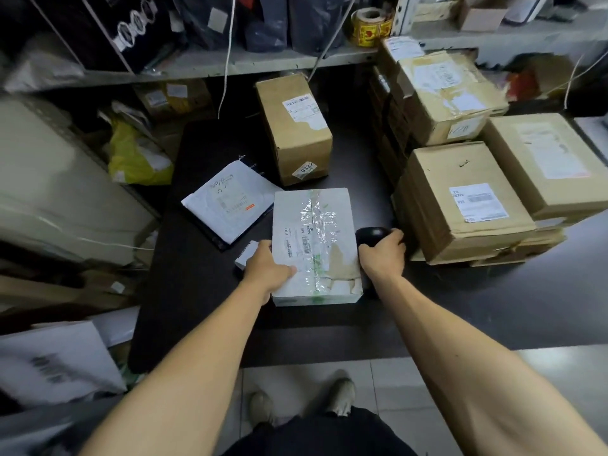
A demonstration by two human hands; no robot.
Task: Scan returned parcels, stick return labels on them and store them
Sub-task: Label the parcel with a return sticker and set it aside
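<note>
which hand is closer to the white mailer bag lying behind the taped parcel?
Left. The left hand grips the taped white parcel at its left edge, just below the white mailer bag. The right hand holds the black scanner beyond the parcel's right side.

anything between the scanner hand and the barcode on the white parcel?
Nothing visible. The right hand grips the black scanner right beside the white parcel, whose barcode label faces up, uncovered. The left hand holds the parcel's near-left edge, clear of the barcode.

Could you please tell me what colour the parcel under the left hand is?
The parcel is white, with clear shiny tape and torn brown patches, seen best in the head view.
</note>
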